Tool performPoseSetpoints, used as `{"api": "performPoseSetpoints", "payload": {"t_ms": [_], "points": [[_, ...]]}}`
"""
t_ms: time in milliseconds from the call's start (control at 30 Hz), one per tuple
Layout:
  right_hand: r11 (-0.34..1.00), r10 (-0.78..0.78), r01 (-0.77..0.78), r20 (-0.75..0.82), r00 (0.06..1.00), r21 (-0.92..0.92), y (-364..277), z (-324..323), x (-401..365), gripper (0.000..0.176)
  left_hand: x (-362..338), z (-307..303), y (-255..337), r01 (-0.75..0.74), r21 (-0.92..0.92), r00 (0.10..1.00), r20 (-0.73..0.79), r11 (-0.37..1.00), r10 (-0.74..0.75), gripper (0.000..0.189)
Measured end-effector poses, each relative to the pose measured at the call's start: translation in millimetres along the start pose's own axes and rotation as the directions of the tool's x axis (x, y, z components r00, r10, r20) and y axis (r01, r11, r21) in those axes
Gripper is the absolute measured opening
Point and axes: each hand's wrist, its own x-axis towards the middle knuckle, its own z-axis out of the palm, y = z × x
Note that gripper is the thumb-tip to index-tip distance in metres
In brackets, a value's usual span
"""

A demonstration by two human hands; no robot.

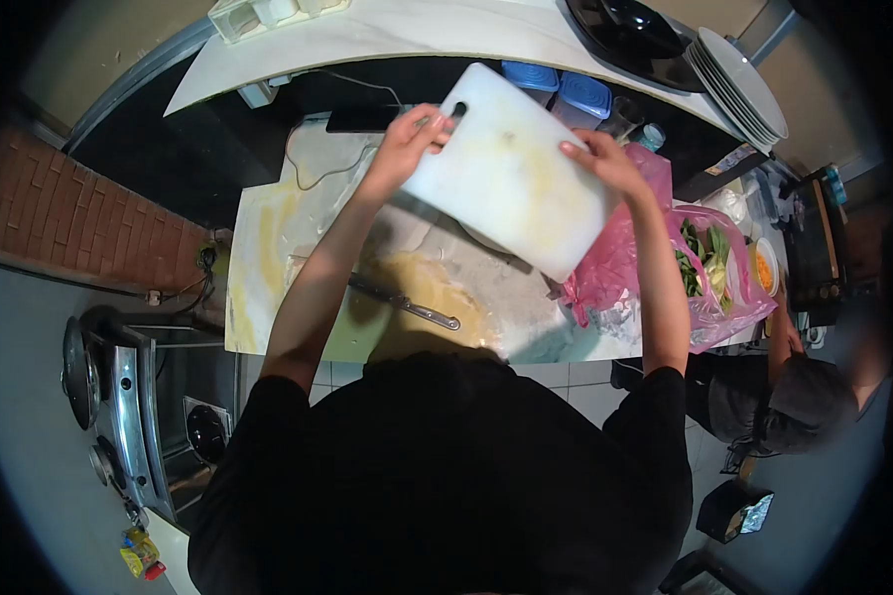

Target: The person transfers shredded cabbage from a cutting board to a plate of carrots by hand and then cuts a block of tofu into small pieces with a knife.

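A white cutting board (516, 169) with yellowish stains is raised and tilted above the counter. My left hand (412, 144) grips its left edge beside the dark handle hole, and my right hand (603, 162) is closed on its right edge. Below the board, a knife (407, 302) with a metal handle lies on the counter (526, 317), near the front. Part of the counter behind the board is hidden.
Pink plastic bags (620, 253) lie at the right, one holding leafy greens (704, 263). Blue-lidded containers (583, 94) stand at the back. A shelf above carries stacked plates (739, 84). At the left is a stove (129, 397). Another person (784, 397) is at the right.
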Motion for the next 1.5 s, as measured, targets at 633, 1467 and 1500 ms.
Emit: {"api": "performPoseSetpoints", "payload": {"t_ms": [633,1467,1500], "points": [[0.517,-0.075,-0.434,-0.544,0.836,-0.738,-90,-29,-80,0.035,15,29,-124,-0.069,0.518,0.933,0.335,0.853,-0.128,0.021],[0.707,-0.248,-0.045,-0.307,0.919,-0.706,-107,169,37,0.038,-352,-76,-76,0.565,0.524,0.645,-0.762,0.637,0.056,0.045],[0.722,-0.212,-0.043,-0.281,0.936,-0.690,-111,176,44,0.038,-349,-77,-75,0.567,0.507,0.631,-0.774,0.649,0.054,0.049]]}}
